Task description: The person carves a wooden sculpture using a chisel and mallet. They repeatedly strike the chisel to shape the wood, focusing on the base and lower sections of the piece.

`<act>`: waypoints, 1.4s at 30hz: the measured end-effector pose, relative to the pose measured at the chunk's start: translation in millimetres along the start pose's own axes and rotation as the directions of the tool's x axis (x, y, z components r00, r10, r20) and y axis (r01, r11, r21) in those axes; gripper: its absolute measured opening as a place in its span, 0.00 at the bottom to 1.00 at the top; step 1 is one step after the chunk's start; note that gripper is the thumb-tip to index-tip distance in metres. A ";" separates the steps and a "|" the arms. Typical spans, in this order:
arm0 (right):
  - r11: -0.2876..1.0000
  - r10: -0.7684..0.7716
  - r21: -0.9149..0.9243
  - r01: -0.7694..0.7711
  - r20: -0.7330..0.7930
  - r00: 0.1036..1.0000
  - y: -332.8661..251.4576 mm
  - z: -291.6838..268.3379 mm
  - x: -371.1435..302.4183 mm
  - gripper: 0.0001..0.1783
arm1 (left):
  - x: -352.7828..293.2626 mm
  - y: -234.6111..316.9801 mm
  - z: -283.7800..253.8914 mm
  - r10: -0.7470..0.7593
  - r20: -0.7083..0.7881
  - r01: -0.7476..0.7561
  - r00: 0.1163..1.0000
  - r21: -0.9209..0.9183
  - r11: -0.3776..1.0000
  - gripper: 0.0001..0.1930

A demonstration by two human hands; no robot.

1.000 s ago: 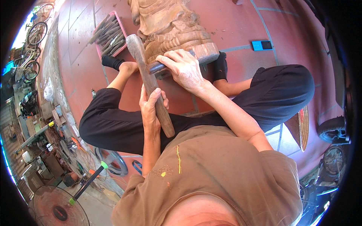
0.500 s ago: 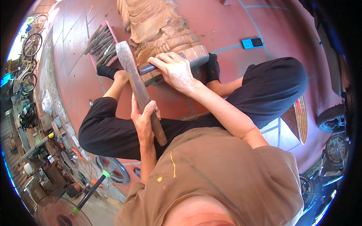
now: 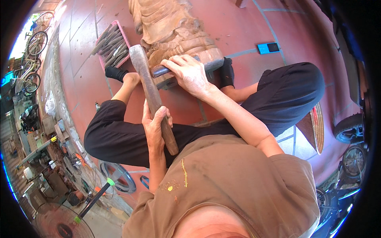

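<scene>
My left hand (image 3: 155, 123) is wrapped round the handle of a worn wooden mallet (image 3: 149, 85), whose wide end points away from me. Just right of that end, my right hand (image 3: 190, 77) grips a dark, rounded chisel (image 3: 161, 71), and the fingers lie over its top. The chisel's working tip is hidden under the hand. Beneath and beyond the hand lies a brown wood carving (image 3: 170, 27) with deep folds cut into it, its near end between my feet. From this angle the mallet's head overlaps or nearly meets the chisel's end; I cannot tell whether they touch.
A pink tray (image 3: 126, 36) full of dark chisel-like tools stands left of the carving. On the red tiles at right lies a blue phone (image 3: 268, 48). A standing fan (image 3: 63, 226), a wheel (image 3: 117, 176) and clutter line the left; motorbike wheels (image 3: 349, 127) stand at right.
The whole picture has shifted slightly right. Both hands keep their grips, and the mallet and chisel stay in nearly the same place against the carving.
</scene>
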State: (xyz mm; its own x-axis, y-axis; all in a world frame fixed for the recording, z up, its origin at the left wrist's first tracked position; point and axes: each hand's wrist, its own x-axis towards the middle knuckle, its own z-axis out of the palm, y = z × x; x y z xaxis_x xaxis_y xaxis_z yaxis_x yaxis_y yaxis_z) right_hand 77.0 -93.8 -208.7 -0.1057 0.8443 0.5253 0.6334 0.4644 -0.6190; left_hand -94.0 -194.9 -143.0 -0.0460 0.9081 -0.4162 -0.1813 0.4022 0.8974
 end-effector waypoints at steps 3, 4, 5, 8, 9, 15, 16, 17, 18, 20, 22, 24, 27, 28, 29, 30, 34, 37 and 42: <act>1.000 -0.024 -0.009 0.024 0.037 0.999 1.4 -3.1 -3.3 0.24 | 5.4 -2.8 2.5 0.022 -0.055 -0.028 0.998 -0.097 0.995 0.26; 0.998 -0.051 -0.026 0.052 0.029 0.998 0.9 -1.9 -7.1 0.24 | 7.3 -2.8 1.1 0.037 -0.056 -0.044 0.998 -0.123 0.991 0.26; 0.996 -0.078 -0.043 0.079 0.021 0.997 0.1 0.6 -13.1 0.24 | 9.5 -1.9 -2.1 0.052 -0.056 -0.060 0.997 -0.148 0.987 0.25; 0.994 -0.097 -0.042 0.098 0.011 0.995 -0.4 -1.3 -16.2 0.24 | 12.9 -1.0 -9.4 0.069 -0.060 -0.078 0.996 -0.173 0.982 0.23; 0.995 -0.092 -0.031 0.092 0.006 0.996 -0.7 -1.3 -15.5 0.24 | 13.6 -1.1 -11.4 0.071 -0.061 -0.081 0.996 -0.170 0.982 0.23; 0.996 -0.087 -0.002 0.087 -0.023 0.996 0.2 0.2 -15.8 0.23 | 15.3 -4.8 -7.8 0.049 -0.052 -0.058 0.997 -0.171 0.984 0.24; 0.997 -0.073 0.024 0.074 -0.021 0.997 -1.8 -3.0 -14.3 0.23 | 15.1 -4.4 -6.3 0.049 -0.057 -0.058 0.997 -0.174 0.983 0.24; 0.997 -0.060 0.051 0.061 -0.018 0.998 -5.3 -7.4 -12.3 0.24 | 14.6 -4.3 -4.8 0.044 -0.063 -0.054 0.997 -0.169 0.984 0.25; 0.996 -0.045 0.077 0.046 -0.017 0.999 -9.1 -10.9 -10.5 0.24 | 14.4 -3.5 -3.4 0.041 -0.068 -0.051 0.997 -0.161 0.986 0.25; 0.985 -0.127 0.109 0.135 -0.074 0.989 -21.3 -8.0 -7.5 0.23 | 15.1 -3.9 -3.1 0.039 -0.069 -0.048 0.997 -0.137 0.989 0.26; 0.975 -0.176 0.119 0.188 -0.105 0.979 -28.8 -1.6 -5.5 0.22 | 17.1 -5.4 -5.3 0.043 -0.059 -0.049 0.997 -0.102 0.994 0.26; 0.983 -0.141 0.104 0.148 -0.078 0.987 -24.6 -3.6 -6.6 0.23 | 13.8 -3.3 -1.0 0.037 -0.070 -0.046 0.997 -0.129 0.991 0.27; 0.994 -0.087 0.065 0.090 -0.047 0.995 -16.2 -8.4 -8.5 0.28 | 11.7 -3.6 -2.6 0.035 -0.078 -0.045 0.996 -0.130 0.990 0.28; 0.995 -0.079 0.053 0.081 -0.039 0.996 -14.1 -10.8 -7.7 0.30 | 11.5 -4.6 -3.3 0.034 -0.078 -0.043 0.996 -0.125 0.991 0.28; 0.997 -0.071 0.041 0.072 -0.031 0.997 -12.2 -12.0 -6.7 0.31 | 11.5 -5.8 -3.8 0.027 -0.077 -0.035 0.997 -0.110 0.993 0.28; 0.997 -0.073 0.030 0.074 -0.039 0.997 -9.2 -10.9 -5.8 0.33 | 12.1 -6.7 -4.0 0.022 -0.075 -0.029 0.997 -0.094 0.995 0.28; 0.998 -0.066 0.009 0.066 -0.036 0.997 -3.2 -7.5 -6.2 0.31 | 11.5 -8.0 -0.5 0.018 -0.068 -0.023 0.998 -0.078 0.997 0.28; 0.999 -0.047 0.014 0.047 -0.033 0.998 -2.4 -5.4 -7.0 0.29 | 10.5 -8.2 -0.4 0.030 -0.057 -0.034 0.998 -0.071 0.997 0.28; 0.999 -0.024 0.034 0.027 -0.064 0.998 -0.8 -4.2 -3.6 0.26 | 6.0 -2.9 3.8 0.063 -0.054 -0.066 0.997 -0.063 0.996 0.28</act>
State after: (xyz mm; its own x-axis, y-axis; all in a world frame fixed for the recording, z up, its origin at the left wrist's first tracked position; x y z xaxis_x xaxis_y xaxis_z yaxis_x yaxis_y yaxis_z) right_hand 80.1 -98.4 -207.6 -0.0714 0.8138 0.5767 0.6036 0.4956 -0.6246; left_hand -90.1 -190.2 -147.5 -0.1106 0.9238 -0.3664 -0.2397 0.3330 0.9119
